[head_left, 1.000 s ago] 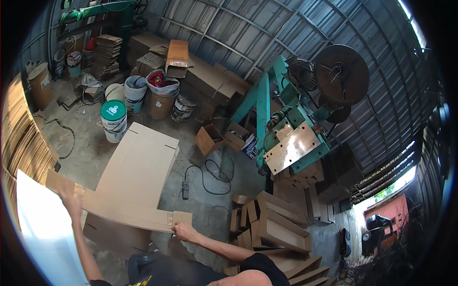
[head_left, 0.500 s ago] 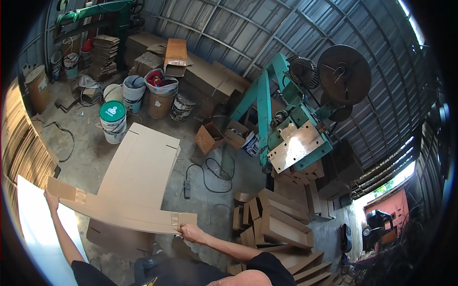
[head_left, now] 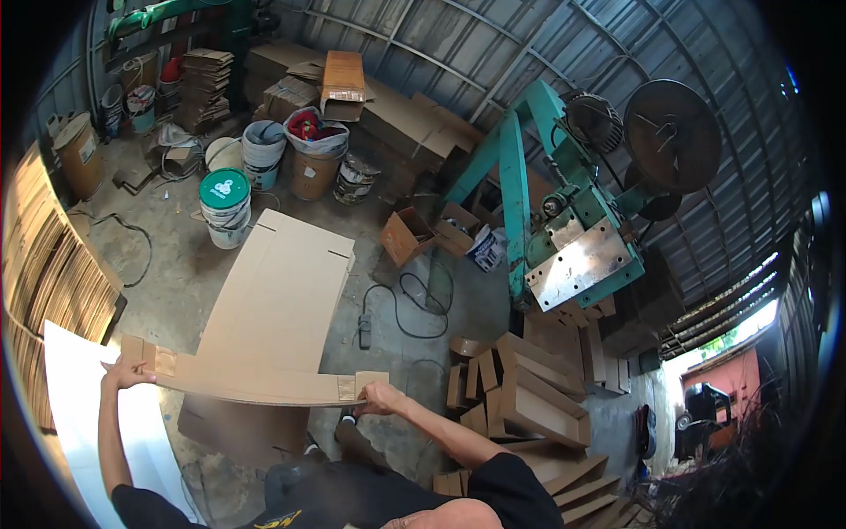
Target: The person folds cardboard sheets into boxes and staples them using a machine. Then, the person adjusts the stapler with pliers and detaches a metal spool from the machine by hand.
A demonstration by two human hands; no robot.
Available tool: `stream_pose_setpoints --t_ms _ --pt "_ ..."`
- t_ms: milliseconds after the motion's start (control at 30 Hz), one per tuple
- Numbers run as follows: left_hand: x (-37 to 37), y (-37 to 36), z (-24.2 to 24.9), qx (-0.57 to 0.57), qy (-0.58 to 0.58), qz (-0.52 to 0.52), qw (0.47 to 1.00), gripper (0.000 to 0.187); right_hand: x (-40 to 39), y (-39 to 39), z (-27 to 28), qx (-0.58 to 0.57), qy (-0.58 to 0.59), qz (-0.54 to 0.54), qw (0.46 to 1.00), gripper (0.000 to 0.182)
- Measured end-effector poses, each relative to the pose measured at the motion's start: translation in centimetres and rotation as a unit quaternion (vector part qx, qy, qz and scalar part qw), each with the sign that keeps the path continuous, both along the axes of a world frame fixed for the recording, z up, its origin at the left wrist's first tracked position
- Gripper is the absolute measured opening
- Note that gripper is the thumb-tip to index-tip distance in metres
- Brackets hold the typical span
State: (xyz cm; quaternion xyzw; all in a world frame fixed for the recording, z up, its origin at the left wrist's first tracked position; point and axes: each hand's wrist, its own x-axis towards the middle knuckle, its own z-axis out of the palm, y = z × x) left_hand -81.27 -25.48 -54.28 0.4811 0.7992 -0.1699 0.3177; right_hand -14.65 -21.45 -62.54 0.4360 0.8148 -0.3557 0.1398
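A large flat cardboard blank (head_left: 275,304) with a wide panel and a narrower strip along its near edge lies in front of me. My right hand (head_left: 382,398) is closed on the small flap at the strip's right end. At the left end, my left hand (head_left: 129,374) rests against the flap with its fingers spread apart. Clear tape-like patches show near both ends of the strip. Below the strip is another brown cardboard piece (head_left: 238,430), partly hidden. A white sheet (head_left: 106,419) stands beneath my left arm.
Stacked cardboard (head_left: 53,264) rises at the left. Several open cardboard trays (head_left: 538,410) pile up at the right, below a green machine (head_left: 573,238) with a large wheel. A green-lidded bucket (head_left: 226,207) stands beyond the blank. A black cable (head_left: 414,331) lies on the floor.
The view has shifted, so the surroundings sit further right. My left hand has changed from gripping the flap's edge to spread fingers against it; the right hand keeps its hold.
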Motion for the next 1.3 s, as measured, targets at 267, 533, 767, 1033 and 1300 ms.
stream_pose_setpoints --t_ms 267,533,767,1033,1300 --pt "-4.0 1.8 -5.8 -0.125 0.029 -0.08 0.988 0.052 0.1 2.1 -1.1 -0.027 0.024 -0.001 0.999 0.043" --pt "-6.9 3.2 -10.7 -0.16 0.026 -0.125 0.979 0.021 -1.0 3.1 -0.4 -0.069 -0.008 0.009 0.998 0.061" --pt "-6.0 2.9 -11.2 -0.166 -0.005 -0.111 0.98 0.041 -1.8 1.2 -4.2 0.192 0.057 0.084 0.976 0.078" --pt "-5.8 9.6 -28.0 -0.416 -0.395 -0.164 0.803 0.072 -2.9 6.2 -5.9 -0.038 -0.011 0.019 0.999 0.088" --pt "38.0 7.8 -22.6 -0.07 -0.592 -0.423 0.682 0.057 -7.2 1.8 -5.9 -0.047 0.077 -0.004 0.996 0.092"
